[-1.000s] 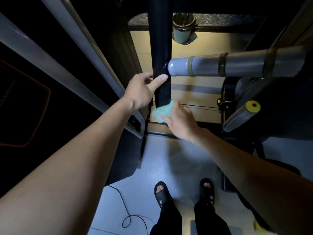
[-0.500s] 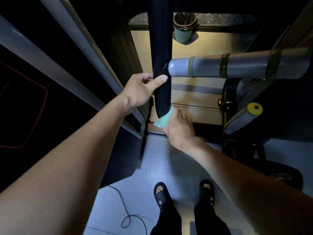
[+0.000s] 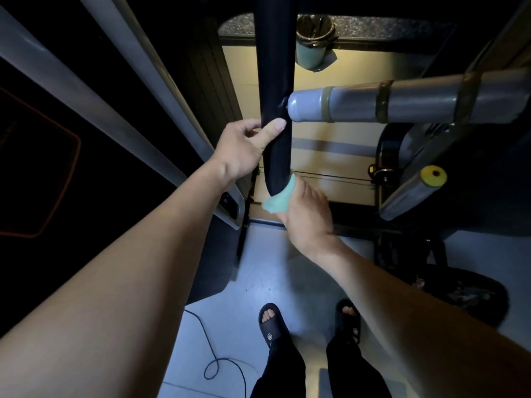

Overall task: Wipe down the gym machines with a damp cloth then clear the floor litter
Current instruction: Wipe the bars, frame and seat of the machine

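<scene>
A black padded bar (image 3: 276, 81) of a gym machine hangs down the middle of the view. My left hand (image 3: 244, 147) grips it from the left, thumb across its front. My right hand (image 3: 307, 214) holds a light green cloth (image 3: 280, 198) and presses it against the bar's lower right end.
A grey foam roller (image 3: 402, 101) sticks out right of the bar, and a smaller one with a yellow end cap (image 3: 413, 193) sits lower right. A grey frame beam (image 3: 94, 104) runs along the left. A bin with a liner (image 3: 313, 44) stands behind. A black cable (image 3: 212, 366) lies on the floor by my sandalled feet.
My right hand has slid the cloth down the bar's right side to its lower end. My left hand has kept its grip.
</scene>
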